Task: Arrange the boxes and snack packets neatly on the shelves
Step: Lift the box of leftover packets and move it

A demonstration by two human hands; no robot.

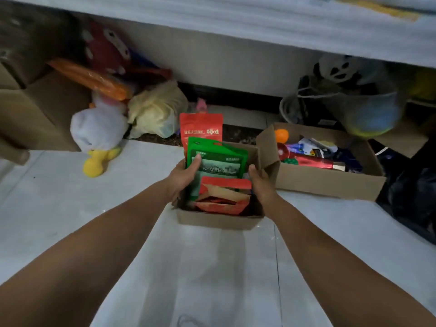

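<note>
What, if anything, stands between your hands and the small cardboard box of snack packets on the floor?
Nothing visible does. The left hand is already against the small cardboard box's left side, its thumb resting on the green packet, and the right hand is at the right side. The second box sits just beside the right hand.

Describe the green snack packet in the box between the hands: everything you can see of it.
The green snack packet is a glossy, flat plastic-looking pouch with a darker panel showing a pale landscape picture and small text too blurred to read. It stands nearly upright, leaning slightly, in the small cardboard box, in front of a taller red packet and behind a lower red-and-tan one. The left hand presses its left edge, thumb on its face.
</note>
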